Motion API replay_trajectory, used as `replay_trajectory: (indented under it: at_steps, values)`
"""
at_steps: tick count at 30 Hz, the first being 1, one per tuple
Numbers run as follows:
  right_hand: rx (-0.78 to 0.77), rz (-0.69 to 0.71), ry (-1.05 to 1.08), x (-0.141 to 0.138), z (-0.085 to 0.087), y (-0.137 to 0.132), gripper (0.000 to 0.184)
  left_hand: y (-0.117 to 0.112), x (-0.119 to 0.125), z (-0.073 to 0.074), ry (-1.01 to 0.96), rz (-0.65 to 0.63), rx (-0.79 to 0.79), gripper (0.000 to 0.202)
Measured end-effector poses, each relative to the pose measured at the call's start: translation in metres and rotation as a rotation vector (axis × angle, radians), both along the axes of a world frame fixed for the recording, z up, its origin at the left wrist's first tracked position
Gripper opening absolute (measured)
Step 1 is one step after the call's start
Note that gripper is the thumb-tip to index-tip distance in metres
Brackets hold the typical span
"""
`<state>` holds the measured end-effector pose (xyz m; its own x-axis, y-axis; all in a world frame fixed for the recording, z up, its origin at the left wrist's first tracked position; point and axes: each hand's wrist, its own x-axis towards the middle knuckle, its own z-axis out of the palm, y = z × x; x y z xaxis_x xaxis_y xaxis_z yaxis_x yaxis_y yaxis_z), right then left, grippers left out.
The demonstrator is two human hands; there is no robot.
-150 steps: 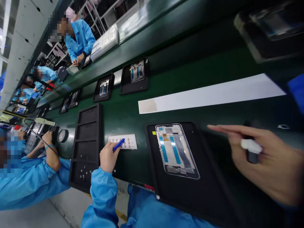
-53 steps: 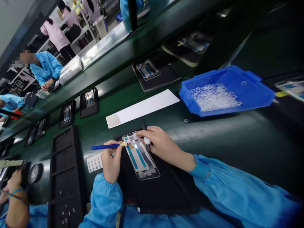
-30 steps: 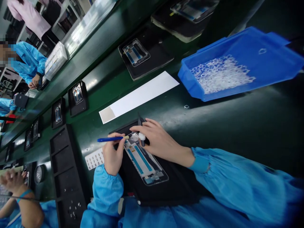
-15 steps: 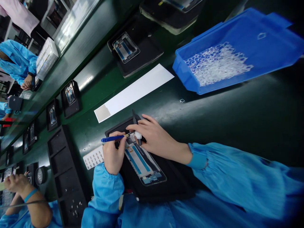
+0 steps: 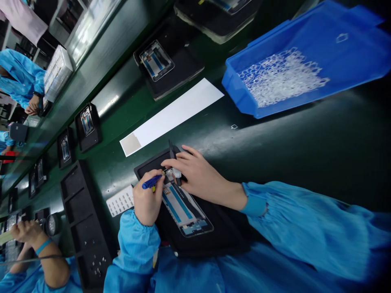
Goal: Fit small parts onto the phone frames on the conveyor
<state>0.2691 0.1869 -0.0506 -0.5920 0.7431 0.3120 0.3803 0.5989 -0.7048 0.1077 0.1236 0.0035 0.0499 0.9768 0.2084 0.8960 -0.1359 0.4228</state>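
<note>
1. The left hand (image 5: 147,201) was closed around a slim blue plastic pen-shaped tool (image 5: 152,182), with the tool tip pointing away from the palm toward the right hand.
2. The right hand (image 5: 195,177) lay just beyond the left hand, fingers curled, pinching a small dark tool with a white collar (image 5: 175,169) that stood roughly upright between thumb and forefinger.
3. Both tool tips met at the far end of a rectangular phone frame with two blue strips (image 5: 185,204); the exact contact point was too small to tell.
4. The phone frame lay flat in a black rectangular foam tray (image 5: 214,238), directly below both hands and extending toward the person's body.
5. A white sheet of small stickers (image 5: 120,200) lay on the dark green bench (image 5: 305,150), just to the left of the left hand.
6. A long white paper strip (image 5: 177,114) lay beyond both hands, apart from them.
7. A blue plastic bin holding clear small parts (image 5: 241,95) stood well beyond the right hand.
8. A black compartmented tray (image 5: 77,215) lay farther left of the left hand.
</note>
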Motion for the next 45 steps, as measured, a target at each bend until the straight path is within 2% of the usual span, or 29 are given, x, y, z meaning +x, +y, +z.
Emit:
replay_trajectory:
  at_steps: [8, 12, 18, 32, 45]
  values:
    - [0.007, -0.01, -0.001, 0.0, 0.0, -0.001, 0.05, 0.004, 0.0, 0.002, 0.02, -0.008, -0.016, 0.012]
    - [0.01, -0.007, -0.003, 0.0, 0.0, -0.001, 0.049, 0.001, 0.001, -0.001, -0.024, 0.019, 0.023, 0.009]
    - [0.008, -0.01, 0.002, 0.0, -0.001, -0.001, 0.047, -0.008, 0.0, -0.006, -0.029, -0.023, 0.021, 0.012]
    - [0.029, -0.047, 0.016, -0.002, -0.004, -0.003, 0.051, -0.01, -0.001, -0.01, -0.121, 0.019, 0.052, 0.01]
    - [-0.001, -0.02, -0.02, 0.001, 0.003, -0.001, 0.049, -0.007, 0.0, -0.009, -0.076, -0.006, 0.049, 0.012]
